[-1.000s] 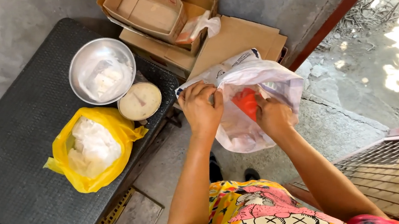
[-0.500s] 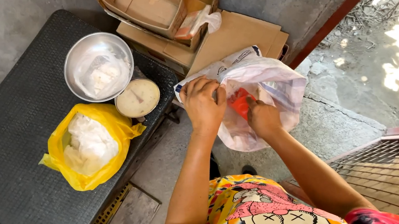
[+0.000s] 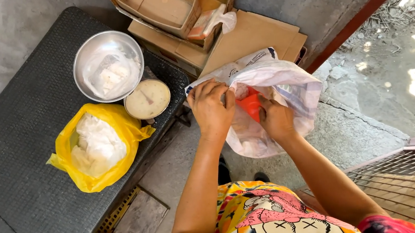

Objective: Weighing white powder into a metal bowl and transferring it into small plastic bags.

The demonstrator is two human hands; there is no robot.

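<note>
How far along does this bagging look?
Done: the yellow bag and the metal bowl on the table already hold white stuff. In hand: the left hand holds the white sack open; the right hand reaches in by a red scoop. Left: nothing lifted out yet.

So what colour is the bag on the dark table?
Yellow bag, white contents, seen from the head camera.

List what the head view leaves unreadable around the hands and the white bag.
- Red object in the white plastic bag: mostly covered by bag folds and both hands; its kind is unclear.
- Right hand fingertips: hidden inside the bag.
- Left hand grip: fingers curl over the rim, hiding what they pinch.
- Bag bottom: behind the forearms.
</note>
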